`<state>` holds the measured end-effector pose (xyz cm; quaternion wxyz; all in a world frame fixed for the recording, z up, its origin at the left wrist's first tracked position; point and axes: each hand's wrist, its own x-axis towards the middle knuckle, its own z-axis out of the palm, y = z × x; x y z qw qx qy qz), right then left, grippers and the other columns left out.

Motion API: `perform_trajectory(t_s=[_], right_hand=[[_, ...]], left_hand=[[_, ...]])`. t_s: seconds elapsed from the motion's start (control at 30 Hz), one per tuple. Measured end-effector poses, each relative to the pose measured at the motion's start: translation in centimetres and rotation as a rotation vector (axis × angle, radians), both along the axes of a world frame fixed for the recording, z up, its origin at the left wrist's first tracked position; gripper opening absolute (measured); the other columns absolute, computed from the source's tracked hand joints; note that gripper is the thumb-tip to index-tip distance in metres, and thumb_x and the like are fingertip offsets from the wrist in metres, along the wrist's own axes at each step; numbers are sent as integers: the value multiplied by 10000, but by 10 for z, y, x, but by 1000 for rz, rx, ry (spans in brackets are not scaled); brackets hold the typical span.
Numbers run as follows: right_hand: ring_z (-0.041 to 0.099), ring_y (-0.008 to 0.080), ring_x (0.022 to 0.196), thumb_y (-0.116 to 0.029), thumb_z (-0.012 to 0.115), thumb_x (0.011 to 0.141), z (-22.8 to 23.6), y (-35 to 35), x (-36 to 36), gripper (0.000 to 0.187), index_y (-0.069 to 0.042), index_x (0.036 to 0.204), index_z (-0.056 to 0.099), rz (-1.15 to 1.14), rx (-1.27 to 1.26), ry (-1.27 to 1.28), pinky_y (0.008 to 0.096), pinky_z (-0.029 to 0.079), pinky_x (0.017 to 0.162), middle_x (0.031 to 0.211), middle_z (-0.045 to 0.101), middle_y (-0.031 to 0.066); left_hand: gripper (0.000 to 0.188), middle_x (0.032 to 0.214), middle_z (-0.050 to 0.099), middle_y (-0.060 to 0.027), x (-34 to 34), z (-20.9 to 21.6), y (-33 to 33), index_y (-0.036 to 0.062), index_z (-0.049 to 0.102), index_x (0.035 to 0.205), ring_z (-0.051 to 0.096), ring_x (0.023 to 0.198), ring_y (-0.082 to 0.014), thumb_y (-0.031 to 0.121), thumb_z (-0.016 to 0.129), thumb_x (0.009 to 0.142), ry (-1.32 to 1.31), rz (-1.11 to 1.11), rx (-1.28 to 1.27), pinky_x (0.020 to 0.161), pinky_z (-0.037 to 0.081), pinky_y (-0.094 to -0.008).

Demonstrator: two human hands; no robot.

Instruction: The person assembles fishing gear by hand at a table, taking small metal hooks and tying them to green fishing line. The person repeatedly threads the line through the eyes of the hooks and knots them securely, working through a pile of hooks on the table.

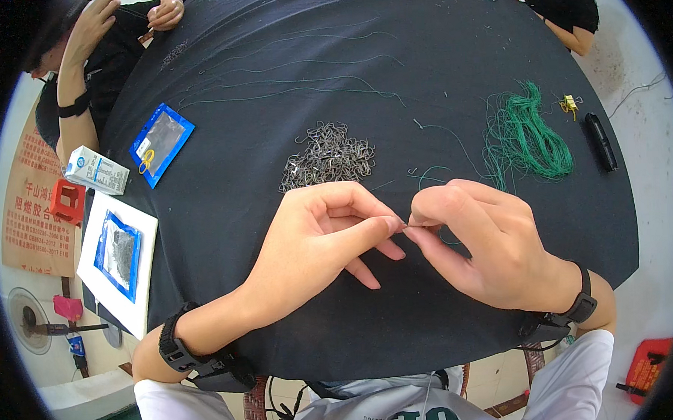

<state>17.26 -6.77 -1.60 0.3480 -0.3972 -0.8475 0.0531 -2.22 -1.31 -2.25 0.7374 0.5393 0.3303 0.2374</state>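
Pinches with left grip [318, 229] and right grip [496, 252], thumb against index finger, at one tiny dark piece [404, 226], mostly hidden, above counter [432, 326], closer to its near edge. Is probably a fishhook: would handle very light, stiff, slippery and sharp; better to take by shank, away from point. Note fishhooks [328, 156] heaped beyond left grip, green fishing line [532, 140] bundled toward right edge: should treat as soft, easy to tangle.

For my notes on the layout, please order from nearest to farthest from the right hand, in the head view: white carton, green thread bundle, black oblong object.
1. Green thread bundle: just beyond the right hand, slightly right.
2. Black oblong object: farther to the right.
3. White carton: at far left.
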Motion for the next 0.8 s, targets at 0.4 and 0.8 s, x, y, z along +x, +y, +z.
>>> perform_trajectory(t_s=[0.4,0.8], right_hand=[[654,197,696,117,668,711,-1,3,1,293,4,946,534,-1,-47,107,268,510,627,829,601,96],[675,174,728,130,646,708,-2,0,-1,327,15,986,517,23,-162,178,256,508,647,885,581,93]], left_hand=[[122,915,646,-150,0,-1,1,-57,599,935,675,822,-221,56,567,900,1,32,-15,516,587,-299],[126,954,647,-154,1,-1,-3,-57,597,951,671,884,-218,56,567,906,-24,54,101,531,590,-287]])
